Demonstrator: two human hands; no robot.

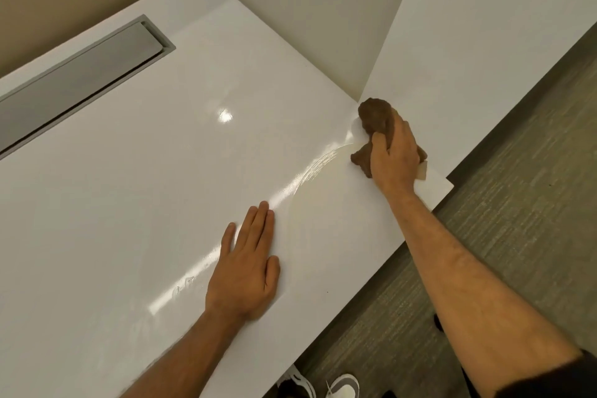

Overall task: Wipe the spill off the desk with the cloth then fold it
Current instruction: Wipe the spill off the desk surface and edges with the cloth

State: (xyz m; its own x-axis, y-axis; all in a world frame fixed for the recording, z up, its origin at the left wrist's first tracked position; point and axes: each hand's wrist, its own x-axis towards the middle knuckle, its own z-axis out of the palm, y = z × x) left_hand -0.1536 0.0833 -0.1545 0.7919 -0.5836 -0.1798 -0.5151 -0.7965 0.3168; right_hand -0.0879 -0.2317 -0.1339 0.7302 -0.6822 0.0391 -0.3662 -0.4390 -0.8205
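The right hand [392, 155] grips a brown cloth [376, 118], with the fingers curled over it. The cloth is bunched up, not flat. One lump of it comes out beyond the fingertips and another part comes out under the thumb side. It lies on the white desk [129, 187], at the far right corner near the front edge, just beside the foot of a white divider [307, 26] that stands on the desk.

The left hand [247, 268] lies flat on the desk, palm down, with straight fingers that are close together. It holds nothing. It is well apart from the cloth and nearer to the person.

Between the two hands there is a wet streak [310, 174] on the desk. It makes a curved, shiny arc from the cloth toward the fingertips of the left hand. Inside the arc the surface looks a little yellowish. More shiny marks run along the desk to the left of the left hand.

At the far left, a long grey cable tray [80, 84] is set into the desk. Below the front edge of the desk I see grey carpet [517, 236] and the white tips of two shoes [344, 386].
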